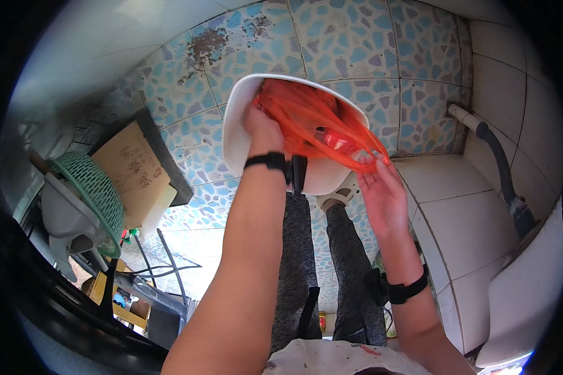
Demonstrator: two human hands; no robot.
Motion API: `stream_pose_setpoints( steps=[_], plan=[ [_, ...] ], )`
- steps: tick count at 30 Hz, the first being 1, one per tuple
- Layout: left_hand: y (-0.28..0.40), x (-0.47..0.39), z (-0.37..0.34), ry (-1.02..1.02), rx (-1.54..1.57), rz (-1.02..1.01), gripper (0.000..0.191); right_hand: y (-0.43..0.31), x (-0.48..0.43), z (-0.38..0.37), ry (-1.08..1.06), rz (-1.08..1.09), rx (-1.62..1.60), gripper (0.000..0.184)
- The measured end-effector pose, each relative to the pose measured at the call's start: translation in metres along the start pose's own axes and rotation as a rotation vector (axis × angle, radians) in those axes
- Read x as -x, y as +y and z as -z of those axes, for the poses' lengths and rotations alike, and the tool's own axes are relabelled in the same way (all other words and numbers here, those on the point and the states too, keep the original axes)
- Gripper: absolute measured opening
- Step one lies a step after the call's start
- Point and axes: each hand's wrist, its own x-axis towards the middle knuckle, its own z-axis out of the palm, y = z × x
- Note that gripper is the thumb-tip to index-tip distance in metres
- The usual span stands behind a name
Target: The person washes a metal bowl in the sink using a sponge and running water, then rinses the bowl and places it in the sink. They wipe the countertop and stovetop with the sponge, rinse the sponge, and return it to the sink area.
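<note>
A white plastic bin (233, 136) stands before me, its open mouth towards me. Inside it, a thin red plastic bag (300, 117) is stretched in taut folds from one hand to the other. My left hand (262, 124) reaches into the bin along its left wall and grips the bag's left edge; its fingertips are mostly hidden. At the right rim, my right hand (382, 183) pinches the bag's other edge between thumb and fingers. Through the film shows a shiny red and clear item (340, 142) that I cannot identify.
Left are a cardboard piece bearing handwriting (136, 164), a green plastic basket (87, 192) and a grey plastic vessel (65, 211). A tiled ledge (455, 201) and dark pipe (497, 154) stand right. The patterned tile floor (352, 42) has a dark stain (209, 46).
</note>
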Motion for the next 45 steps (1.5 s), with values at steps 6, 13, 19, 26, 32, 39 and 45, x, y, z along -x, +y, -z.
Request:
stream_pose_setpoints(
  steps=[6, 13, 19, 26, 32, 39, 45],
  plan=[
    [0.044, 0.154, -0.037, 0.390, -0.264, -0.101, 0.007, 0.012, 0.004, -0.030, -0.087, -0.004, 0.118, 0.014],
    [0.057, 0.253, -0.049, -0.144, -0.262, 0.067, 0.012, 0.022, 0.010, -0.018, 0.046, 0.009, 0.192, 0.011],
    [0.027, 0.238, -0.063, -0.287, -0.449, 0.218, 0.016, 0.037, 0.016, 0.015, 0.042, 0.007, 0.183, 0.008],
    [0.005, 0.152, -0.045, -0.458, -2.045, -0.539, 0.023, 0.050, 0.022, 0.017, 0.060, -0.006, 0.322, 0.010],
    [0.023, 0.132, -0.039, -0.550, -2.268, -0.452, 0.022, 0.050, 0.022, 0.008, 0.004, 0.020, 0.404, 0.015],
    [0.035, 0.184, -0.088, -0.699, -2.093, -0.402, 0.022, 0.053, 0.024, 0.008, 0.091, 0.023, 0.445, 0.019],
    [0.027, 0.164, -0.108, -0.484, -1.971, -0.760, 0.018, 0.056, 0.021, 0.009, 0.180, 0.125, 0.441, 0.026]
  ],
)
